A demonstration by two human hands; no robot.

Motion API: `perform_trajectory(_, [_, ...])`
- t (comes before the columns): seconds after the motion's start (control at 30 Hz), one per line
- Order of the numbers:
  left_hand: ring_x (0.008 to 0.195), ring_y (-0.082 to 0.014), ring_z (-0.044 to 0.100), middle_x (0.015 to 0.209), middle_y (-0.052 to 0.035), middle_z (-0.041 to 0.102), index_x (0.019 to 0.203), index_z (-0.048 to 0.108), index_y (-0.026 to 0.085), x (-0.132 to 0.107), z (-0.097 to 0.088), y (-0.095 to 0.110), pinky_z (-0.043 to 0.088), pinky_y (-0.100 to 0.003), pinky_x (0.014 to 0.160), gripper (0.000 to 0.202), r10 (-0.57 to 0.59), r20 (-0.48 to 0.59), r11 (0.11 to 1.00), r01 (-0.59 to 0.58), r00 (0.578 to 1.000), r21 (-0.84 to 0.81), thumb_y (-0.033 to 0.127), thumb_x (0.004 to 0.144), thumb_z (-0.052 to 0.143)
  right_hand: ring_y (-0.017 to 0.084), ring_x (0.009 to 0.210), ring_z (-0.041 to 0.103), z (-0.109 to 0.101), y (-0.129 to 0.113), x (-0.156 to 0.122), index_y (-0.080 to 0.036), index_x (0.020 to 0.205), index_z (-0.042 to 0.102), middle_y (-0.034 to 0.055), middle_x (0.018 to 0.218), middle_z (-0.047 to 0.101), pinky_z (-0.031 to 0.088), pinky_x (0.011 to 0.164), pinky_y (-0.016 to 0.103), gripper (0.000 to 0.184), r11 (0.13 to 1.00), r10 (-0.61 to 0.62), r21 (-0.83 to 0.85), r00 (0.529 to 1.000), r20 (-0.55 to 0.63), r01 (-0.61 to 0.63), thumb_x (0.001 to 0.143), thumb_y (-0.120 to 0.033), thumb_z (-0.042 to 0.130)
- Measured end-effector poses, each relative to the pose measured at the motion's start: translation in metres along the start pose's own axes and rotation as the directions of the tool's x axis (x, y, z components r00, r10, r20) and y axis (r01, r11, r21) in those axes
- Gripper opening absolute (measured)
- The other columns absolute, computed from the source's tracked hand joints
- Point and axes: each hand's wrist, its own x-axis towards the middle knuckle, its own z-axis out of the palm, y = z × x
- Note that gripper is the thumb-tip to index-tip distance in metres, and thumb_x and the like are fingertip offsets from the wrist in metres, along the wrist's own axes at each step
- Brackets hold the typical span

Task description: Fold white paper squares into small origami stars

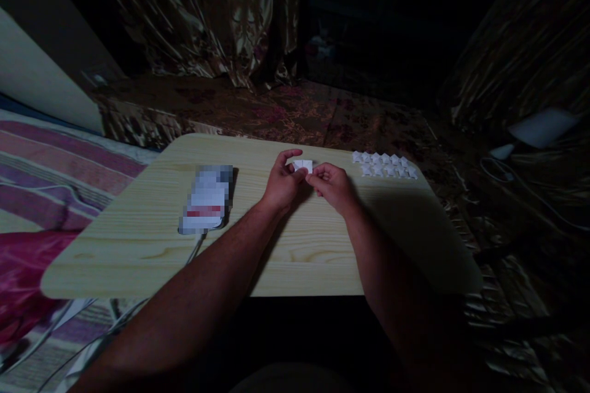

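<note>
Over the far middle of the table, a small piece of folded white paper [303, 165] is held between both hands. My left hand [283, 183] grips its left and lower side with the thumb in front, the index finger curved above it. My right hand [332, 186] pinches the lower right corner between thumb and fingers. Faint crease lines show on the paper; its back is hidden. To the right lie several small folded white paper pieces [378, 163], star-like in outline and set in two rows.
A pale wooden table [295, 245] with rounded corners stands under my arms. At its left lies a blurred-out phone-like device [207, 199] with a white cable [196, 247]. A striped bedspread [46, 159] is on the left, patterned curtains [244, 18] behind, and a white lamp-like object [544, 128] at right.
</note>
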Motion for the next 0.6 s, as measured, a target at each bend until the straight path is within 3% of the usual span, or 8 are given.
perform_trajectory(0.2, [0.057,-0.0092,0.051,0.070,0.0018,0.056,0.100,0.057,0.019,0.001,0.002,0.001,0.040,-0.020,0.053,0.036,0.025,-0.033,0.995,-0.022,0.999,0.099,0.014,0.065,0.061,0.007,0.043,0.046,-0.002,0.008,0.002,-0.017,0.070,0.056,-0.0036,0.052,0.055,0.034,0.041,0.019,0.014,0.998,0.060,-0.013,0.998,0.015,-0.060,0.069,-0.029,0.061])
perform_trajectory(0.37, [0.057,-0.0102,0.053,0.068,0.0008,0.059,0.083,0.059,0.016,0.002,-0.002,0.000,0.040,-0.021,0.053,0.021,0.016,-0.056,0.988,-0.008,0.998,0.154,0.018,0.063,0.064,0.007,0.041,0.044,-0.009,0.013,0.004,-0.017,0.063,0.054,-0.0047,0.048,0.052,0.031,0.040,0.018,0.005,0.999,0.016,-0.030,1.000,-0.006,-0.016,0.067,-0.020,0.057])
perform_trajectory(0.47, [0.054,-0.0099,0.052,0.063,0.0010,0.058,0.077,0.059,0.015,0.004,-0.008,0.003,0.040,-0.022,0.052,0.020,-0.027,-0.013,0.982,0.029,1.000,0.185,0.022,0.061,0.069,0.006,0.039,0.040,-0.014,0.014,0.004,-0.016,0.061,0.055,-0.0054,0.045,0.050,0.028,0.039,0.018,0.005,0.996,0.040,-0.079,0.997,0.072,-0.034,0.065,-0.019,0.055])
perform_trajectory(0.6, [0.051,-0.0112,0.054,0.062,0.0017,0.058,0.082,0.060,0.015,0.005,-0.014,0.011,0.043,-0.025,0.052,0.029,-0.168,0.141,0.972,0.141,0.976,0.187,0.018,0.056,0.073,0.006,0.040,0.042,-0.018,0.011,0.003,-0.015,0.060,0.055,-0.0049,0.046,0.051,0.030,0.039,0.017,0.006,0.993,0.042,-0.115,0.990,0.138,-0.026,0.065,-0.018,0.055])
